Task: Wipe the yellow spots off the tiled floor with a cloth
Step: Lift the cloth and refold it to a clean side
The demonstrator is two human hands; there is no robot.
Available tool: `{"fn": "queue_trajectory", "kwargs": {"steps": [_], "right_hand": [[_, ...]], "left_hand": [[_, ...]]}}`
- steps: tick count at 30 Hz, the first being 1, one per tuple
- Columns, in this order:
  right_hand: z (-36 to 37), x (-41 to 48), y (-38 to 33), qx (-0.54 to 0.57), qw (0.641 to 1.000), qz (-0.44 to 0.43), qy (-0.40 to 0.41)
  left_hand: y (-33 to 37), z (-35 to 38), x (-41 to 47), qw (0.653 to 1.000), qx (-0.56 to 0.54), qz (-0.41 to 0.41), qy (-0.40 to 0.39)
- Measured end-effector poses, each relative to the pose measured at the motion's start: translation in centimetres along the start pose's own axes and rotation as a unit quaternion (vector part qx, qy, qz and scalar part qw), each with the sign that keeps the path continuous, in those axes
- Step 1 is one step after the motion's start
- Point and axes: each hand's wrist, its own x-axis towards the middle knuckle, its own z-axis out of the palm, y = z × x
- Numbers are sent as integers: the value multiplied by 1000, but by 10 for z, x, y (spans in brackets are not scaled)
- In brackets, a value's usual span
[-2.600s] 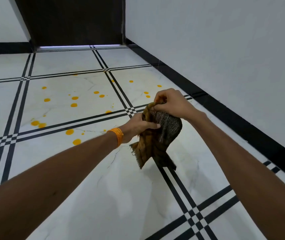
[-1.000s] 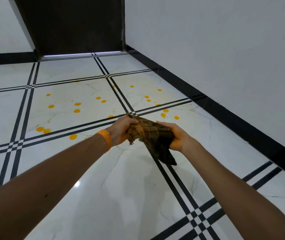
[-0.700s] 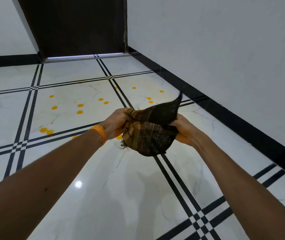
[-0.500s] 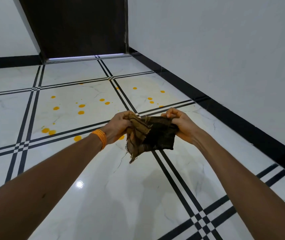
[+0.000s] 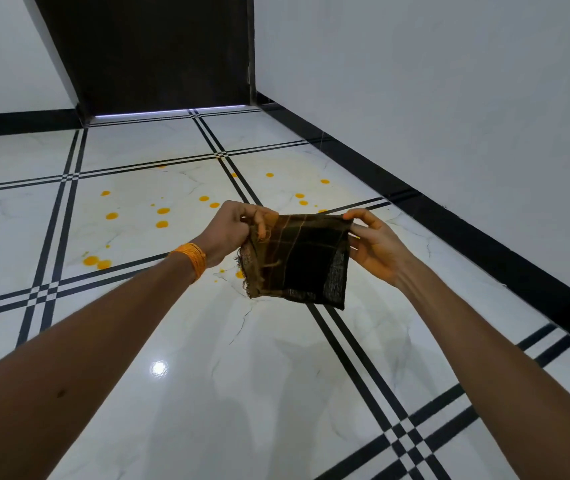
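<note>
Head view of a cloth point(image 5: 306, 259) held up in the air between two bare hands, above a tiled floor point(image 5: 207, 393) of white marble-look tiles with black double lines. The left hand point(image 5: 229, 230), whose wrist carries an orange band point(image 5: 191, 259), has its fingers closed on the cloth's upper left corner, where the fabric is gathered and frayed; the right hand point(image 5: 377, 244) pinches the upper right corner between thumb and fingertips, the remaining fingers curled loosely behind. The cloth hangs as a folded dark brown square with faint lighter checks, well clear of the floor. The yellow spots point(image 5: 162, 218) lie scattered over the tiles beyond and to the left of the hands, a few just below the cloth's left edge, none yet wiped. Judged by its drape and thin open weave, the cloth is light, limp and unlikely to slip; it will not hold a shape unaided. A pad bunched or folded under the palm should press better than a corner pinch. The fraying left edge may shed threads if dragged.
</note>
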Motion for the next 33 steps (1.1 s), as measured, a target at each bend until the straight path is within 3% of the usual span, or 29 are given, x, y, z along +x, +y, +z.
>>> {"fn": "queue_trajectory", "kwargs": {"steps": [4, 10, 16, 19, 22, 25, 30, 33], "right_hand": [[3, 2, 7, -116, 993, -23, 21], [10, 8, 9, -89, 991, -57, 86], [14, 13, 4, -142, 976, -97, 135], [20, 14, 1, -143, 973, -107, 148], [22, 12, 3, -172, 969, -85, 154], [26, 7, 4, -142, 975, -37, 169], [35, -3, 5, -156, 978, 62, 127], [41, -7, 1, -151, 978, 85, 120]], "left_hand": [[-4, -3, 0, 997, 74, 37, 7], [-8, 0, -1, 987, 100, 55, 114], [-8, -2, -3, 994, 90, 34, 60], [-3, -6, -3, 998, 63, -11, -28], [-1, -9, -6, 995, 11, -45, -88], [-2, -12, -5, 993, -54, -62, -89], [-5, 5, 1, 980, -139, -138, 16], [-6, 19, 3, 953, -220, -205, 26]]}}
